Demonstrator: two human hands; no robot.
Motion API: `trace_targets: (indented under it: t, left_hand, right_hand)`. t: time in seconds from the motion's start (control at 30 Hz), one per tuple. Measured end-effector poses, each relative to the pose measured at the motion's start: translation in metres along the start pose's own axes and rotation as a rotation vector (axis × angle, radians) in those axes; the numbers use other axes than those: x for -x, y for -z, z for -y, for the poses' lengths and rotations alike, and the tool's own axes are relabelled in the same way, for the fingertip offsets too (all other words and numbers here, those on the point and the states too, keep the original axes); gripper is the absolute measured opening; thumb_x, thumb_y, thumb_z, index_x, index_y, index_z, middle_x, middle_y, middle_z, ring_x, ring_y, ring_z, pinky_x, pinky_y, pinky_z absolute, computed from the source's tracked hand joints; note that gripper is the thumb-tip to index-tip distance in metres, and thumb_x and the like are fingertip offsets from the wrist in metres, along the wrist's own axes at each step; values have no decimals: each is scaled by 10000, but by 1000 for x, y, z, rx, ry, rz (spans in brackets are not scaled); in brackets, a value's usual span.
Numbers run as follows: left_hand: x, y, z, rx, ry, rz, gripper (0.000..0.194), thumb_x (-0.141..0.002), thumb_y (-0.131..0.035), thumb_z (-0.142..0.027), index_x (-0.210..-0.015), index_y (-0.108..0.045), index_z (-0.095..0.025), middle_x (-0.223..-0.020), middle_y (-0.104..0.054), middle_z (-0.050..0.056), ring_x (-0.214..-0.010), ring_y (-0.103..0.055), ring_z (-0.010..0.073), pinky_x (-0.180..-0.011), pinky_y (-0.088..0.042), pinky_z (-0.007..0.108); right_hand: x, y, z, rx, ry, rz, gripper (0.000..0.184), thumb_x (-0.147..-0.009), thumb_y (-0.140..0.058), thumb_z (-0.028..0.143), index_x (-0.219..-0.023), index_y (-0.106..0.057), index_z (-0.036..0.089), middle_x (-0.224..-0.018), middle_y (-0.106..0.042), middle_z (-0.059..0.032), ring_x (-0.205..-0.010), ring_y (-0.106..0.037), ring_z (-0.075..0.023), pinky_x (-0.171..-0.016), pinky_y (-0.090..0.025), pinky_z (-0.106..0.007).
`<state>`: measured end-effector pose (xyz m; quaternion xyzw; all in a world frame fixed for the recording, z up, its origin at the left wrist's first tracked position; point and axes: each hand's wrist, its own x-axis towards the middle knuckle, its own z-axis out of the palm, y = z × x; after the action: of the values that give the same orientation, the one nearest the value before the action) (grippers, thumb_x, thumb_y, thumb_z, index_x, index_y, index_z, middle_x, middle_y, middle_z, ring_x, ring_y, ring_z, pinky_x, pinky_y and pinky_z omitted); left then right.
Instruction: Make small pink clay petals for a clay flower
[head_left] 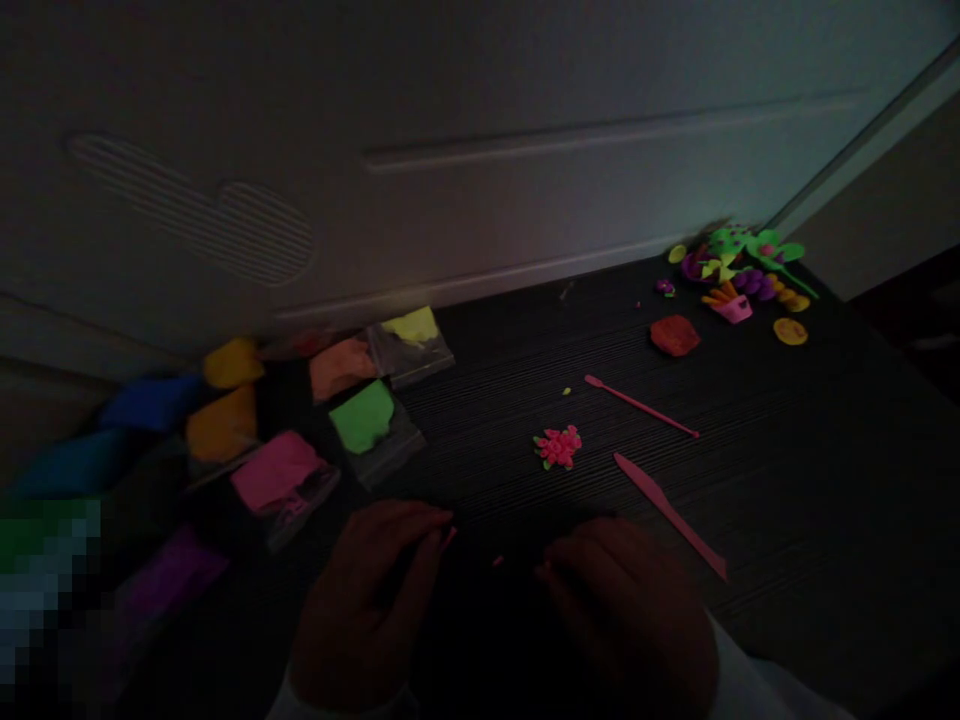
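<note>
Between the thumb and fingers of my left hand [375, 595] is a small piece of pink modelling clay [449, 539]. My right hand [626, 600] has its fingers pressed together; whatever they might hold is too dark to make out. A tiny pink clay bit [498, 561] lies on the dark table between both hands. Just beyond them sits a clay flower cluster [559, 447], pink with green leaf tips. To its right rest a pink clay knife [671, 515] and a thin pink modelling stick [641, 406]. A tiny yellow-green clay speck [567, 391] lies behind the cluster.
Bagged clay in several colours lines the left side, including green [363, 417], pink [277, 472] and yellow [413, 326]. Finished clay shapes [739, 270] crowd the back right corner near a red clay lump [674, 335]. A pale panel [480, 200] stands behind the table.
</note>
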<state>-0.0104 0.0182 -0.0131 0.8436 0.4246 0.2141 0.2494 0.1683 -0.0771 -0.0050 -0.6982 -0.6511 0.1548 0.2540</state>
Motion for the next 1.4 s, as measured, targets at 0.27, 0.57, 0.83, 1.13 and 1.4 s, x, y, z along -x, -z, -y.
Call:
trace_targets:
  t: [0.27, 0.57, 0.83, 1.13, 1.4]
  left_hand:
    - [2, 2, 3, -24, 34, 25, 242, -655, -429, -227, -867, -504, -318, -834, -543, 21, -772, -507, 193, -600, -464, 355]
    - [7, 0, 9, -26, 46, 54, 267, -658, -431, -235, -901, -483, -334, -856, -538, 11, -802, -493, 200, -618, -454, 363]
    - [6, 2, 10, -78, -11, 114, 242, -661, -452, -216, -899, -479, -248, -872, -531, 13, -821, -486, 172, -648, -440, 298]
    - [-1, 4, -1, -88, -27, 67, 189, -672, -450, -237, -845, -519, -207, -835, -547, 19, -778, -508, 148, -645, -438, 260]
    - [-3, 2, -1, -21, -51, -13, 192, -657, -471, -182, -835, -542, -189, -812, -549, 32, -787, -500, 145, -671, -429, 268]
  right_hand:
    - [-2, 0, 0, -27, 25, -56, 74, -673, -480, 265, -722, -536, 270, -576, -552, -16, -506, -487, -144, -456, -400, -304]
    - [0, -3, -2, -50, 23, -86, 97, -638, -510, 217, -720, -520, 268, -577, -558, 9, -515, -485, -119, -449, -411, -284]
    - [-1, 1, -3, -32, 83, -74, 111, -669, -478, 212, -758, -543, 225, -588, -552, -2, -535, -491, -114, -485, -390, -253]
    - [-1, 1, 2, -75, 15, -69, 30, -654, -502, 220, -644, -517, 196, -573, -536, 12, -550, -470, -110, -539, -363, -254]
    - [-3, 6, 3, -93, 5, 4, 147, -719, -420, 196, -834, -510, 212, -690, -545, -6, -625, -468, -120, -592, -343, -264]
